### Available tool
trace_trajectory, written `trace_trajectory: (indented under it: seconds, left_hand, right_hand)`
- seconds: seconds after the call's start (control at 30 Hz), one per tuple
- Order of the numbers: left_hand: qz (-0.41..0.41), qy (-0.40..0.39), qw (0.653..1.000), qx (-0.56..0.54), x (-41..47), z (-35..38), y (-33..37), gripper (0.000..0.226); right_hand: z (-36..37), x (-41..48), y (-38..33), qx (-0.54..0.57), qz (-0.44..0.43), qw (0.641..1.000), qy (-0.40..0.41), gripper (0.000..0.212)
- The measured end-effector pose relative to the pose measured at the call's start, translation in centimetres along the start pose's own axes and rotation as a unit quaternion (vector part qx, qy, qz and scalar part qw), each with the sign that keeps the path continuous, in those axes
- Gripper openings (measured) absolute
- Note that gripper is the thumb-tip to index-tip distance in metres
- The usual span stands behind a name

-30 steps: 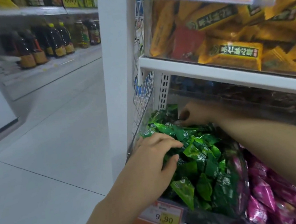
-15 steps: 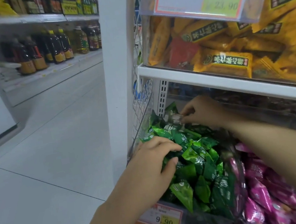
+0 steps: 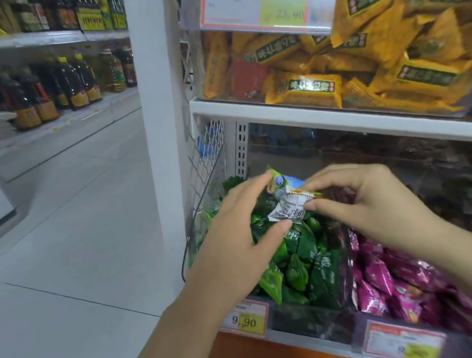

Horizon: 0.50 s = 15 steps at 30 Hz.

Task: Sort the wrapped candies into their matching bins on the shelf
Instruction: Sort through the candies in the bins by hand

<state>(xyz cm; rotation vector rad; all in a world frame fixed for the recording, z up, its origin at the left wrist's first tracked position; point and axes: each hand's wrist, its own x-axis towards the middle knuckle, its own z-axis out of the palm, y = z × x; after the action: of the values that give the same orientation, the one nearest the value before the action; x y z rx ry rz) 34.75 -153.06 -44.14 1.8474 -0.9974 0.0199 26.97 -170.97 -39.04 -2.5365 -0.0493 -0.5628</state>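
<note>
left hand bare | right hand bare | forearms bare to frame edge

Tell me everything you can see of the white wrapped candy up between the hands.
The white wrapped candy is crinkly and glossy like plastic film, with dark characters and a yellow serrated top edge. It hangs tilted above the green candies, pinched at its right end by the right hand; the left hand holds a blue-green candy against its top.
</note>
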Motion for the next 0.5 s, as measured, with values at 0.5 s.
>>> trace_trajectory:
  seconds: [0.5]
  left_hand:
    - [-0.034,-0.093,0.976,-0.195,-1.1,7.3,8.2,0.034]
  right_hand:
    - [-5.8,-11.5,1.4,0.188,0.086,0.973,0.1,0.019]
